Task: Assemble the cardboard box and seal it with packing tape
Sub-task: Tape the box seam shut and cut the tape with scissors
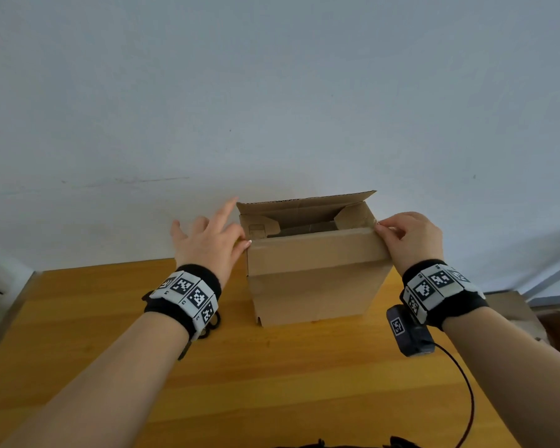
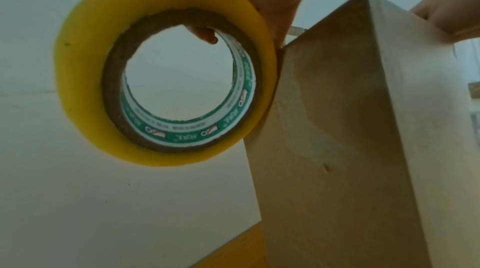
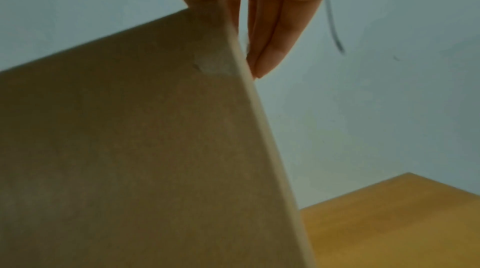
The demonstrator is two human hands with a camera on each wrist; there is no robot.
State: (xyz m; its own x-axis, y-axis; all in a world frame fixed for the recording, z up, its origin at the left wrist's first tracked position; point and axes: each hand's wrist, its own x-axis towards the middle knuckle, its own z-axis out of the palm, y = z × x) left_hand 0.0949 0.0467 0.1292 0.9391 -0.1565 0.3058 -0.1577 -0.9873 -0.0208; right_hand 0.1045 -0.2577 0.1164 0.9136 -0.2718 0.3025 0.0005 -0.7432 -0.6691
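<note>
A brown cardboard box (image 1: 314, 279) stands upright on the wooden table (image 1: 272, 383) with its top open. The far flap is up and the near flap is folded forward. My left hand (image 1: 212, 237) is at the box's upper left corner, thumb against the near flap. In the left wrist view a yellow tape roll (image 2: 85, 79) hangs from that hand, one fingertip (image 2: 205, 35) hooked inside its core, right beside the box (image 2: 350, 149). The roll is hidden in the head view. My right hand (image 1: 404, 237) pinches the upper right corner, with the thumb on the cardboard (image 3: 130, 149) and the fingers (image 3: 272, 32) behind its edge.
The box stands close to a pale wall (image 1: 272, 108) at the table's far edge. A black cable (image 1: 466, 383) trails from my right wrist across the table. More cardboard (image 1: 511, 312) lies off the table to the right.
</note>
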